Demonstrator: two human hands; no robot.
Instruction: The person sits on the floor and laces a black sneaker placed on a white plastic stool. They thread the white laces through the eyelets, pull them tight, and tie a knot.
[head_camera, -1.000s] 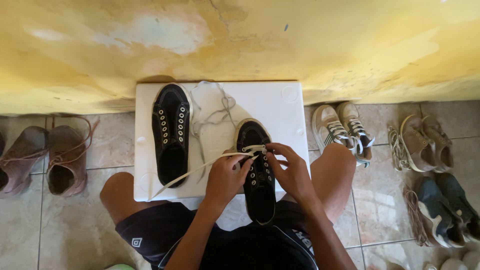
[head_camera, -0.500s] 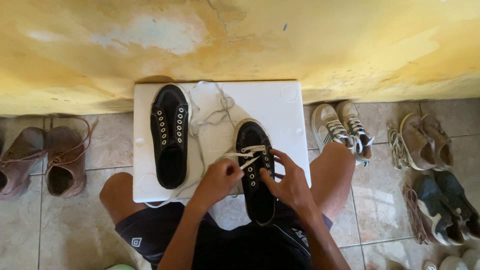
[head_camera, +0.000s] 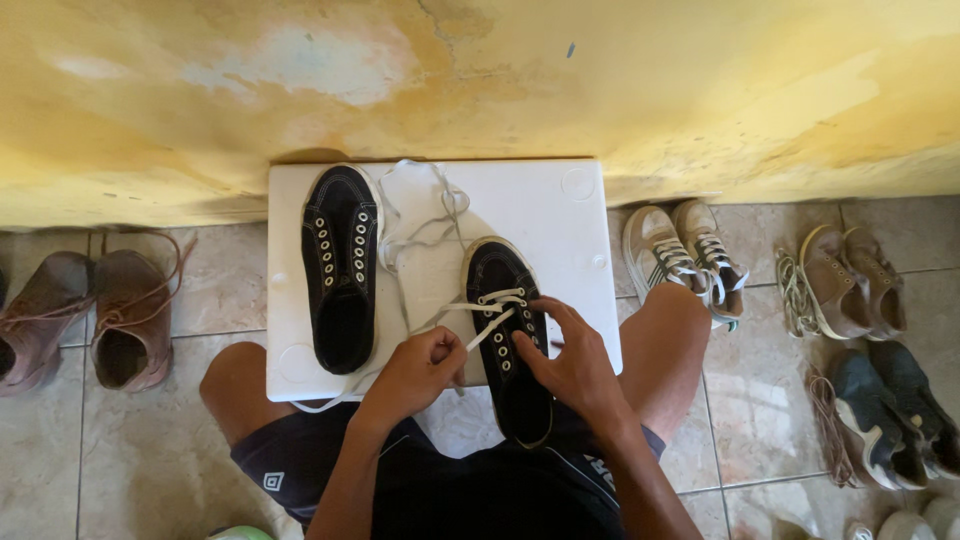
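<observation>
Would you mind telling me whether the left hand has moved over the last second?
Yes. The left hand, gripping the lace, has drawn back toward the body, from the shoe's upper eyelets to the white box's near edge.

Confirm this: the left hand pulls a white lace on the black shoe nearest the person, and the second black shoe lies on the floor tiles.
Wrong on one point. The head view shows the second black shoe lying on the white board, not the floor tiles. The left hand does pull the white lace of the near black shoe.

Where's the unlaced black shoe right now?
In the head view, the unlaced black shoe lies on the left part of the white board, toe toward the yellow wall, beside a loose lace and left of the shoe being laced.
</observation>
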